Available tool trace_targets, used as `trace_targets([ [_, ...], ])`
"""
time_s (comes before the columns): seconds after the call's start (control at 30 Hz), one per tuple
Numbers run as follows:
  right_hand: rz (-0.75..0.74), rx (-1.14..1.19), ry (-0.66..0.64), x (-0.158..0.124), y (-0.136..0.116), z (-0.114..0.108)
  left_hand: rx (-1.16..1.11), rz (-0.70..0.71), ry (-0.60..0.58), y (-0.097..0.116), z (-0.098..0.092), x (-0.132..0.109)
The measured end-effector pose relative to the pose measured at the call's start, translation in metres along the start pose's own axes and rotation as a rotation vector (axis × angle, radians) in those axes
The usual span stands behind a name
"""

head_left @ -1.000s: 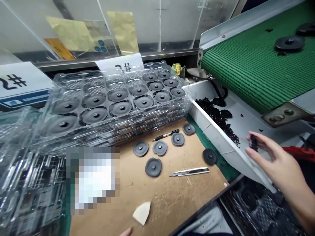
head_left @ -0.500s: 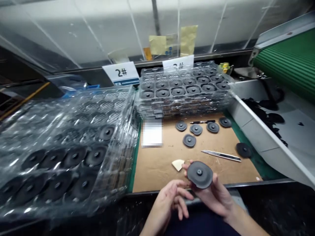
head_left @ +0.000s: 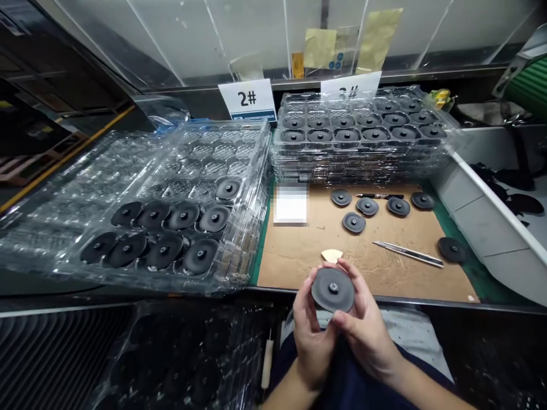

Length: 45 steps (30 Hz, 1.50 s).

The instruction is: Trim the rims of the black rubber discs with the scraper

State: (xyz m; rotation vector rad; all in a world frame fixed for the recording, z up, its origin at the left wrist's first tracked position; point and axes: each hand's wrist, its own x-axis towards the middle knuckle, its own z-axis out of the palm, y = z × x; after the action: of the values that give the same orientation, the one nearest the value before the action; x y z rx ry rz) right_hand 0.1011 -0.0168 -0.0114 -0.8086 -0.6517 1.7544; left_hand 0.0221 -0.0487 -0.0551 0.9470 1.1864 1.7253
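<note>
A person holds one round black disc point(head_left: 327, 297) in both hands, low in front of the body, with its knobbed side facing up. I think the step in hand is a close look, or a small turn, of this disc. Any next move calls for soft fingers, I'd say: one hand has to let go while the other keeps the disc from slipping.

The left hand point(head_left: 311, 322) curls round the disc's left side. The right hand point(head_left: 368, 327) grips the right side, its thumb on the near edge and its fingers round the far edge. So both hands are closed on the same disc, wrists low and palms turned in. The disc hides some fingertips, so I can't tell how hard they press.

Just past the hands, a cream wedge point(head_left: 331, 254) lies on the brown board point(head_left: 299, 259). A knife point(head_left: 409, 254) lies beyond the right hand. Well off to the left hand's left is a clear tray point(head_left: 213, 151), part filled with more discs.
</note>
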Motion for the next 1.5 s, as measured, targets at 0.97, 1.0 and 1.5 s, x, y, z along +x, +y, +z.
trace_targets([
  [0.97, -0.197, -1.412, -0.036, 0.089, 0.012, -0.087, -0.748, -0.640, -0.065, 0.036, -0.019, 0.050],
  [1.0, -0.201, -1.401, -0.084, 0.086, 0.018, -0.085, -0.740, -0.634, -0.070, 0.035, -0.018, 0.050],
  [1.5, -0.641, -1.220, -0.460, 0.044, -0.075, -0.007, -0.548, -0.645, -0.035, 0.039, -0.005, 0.047],
])
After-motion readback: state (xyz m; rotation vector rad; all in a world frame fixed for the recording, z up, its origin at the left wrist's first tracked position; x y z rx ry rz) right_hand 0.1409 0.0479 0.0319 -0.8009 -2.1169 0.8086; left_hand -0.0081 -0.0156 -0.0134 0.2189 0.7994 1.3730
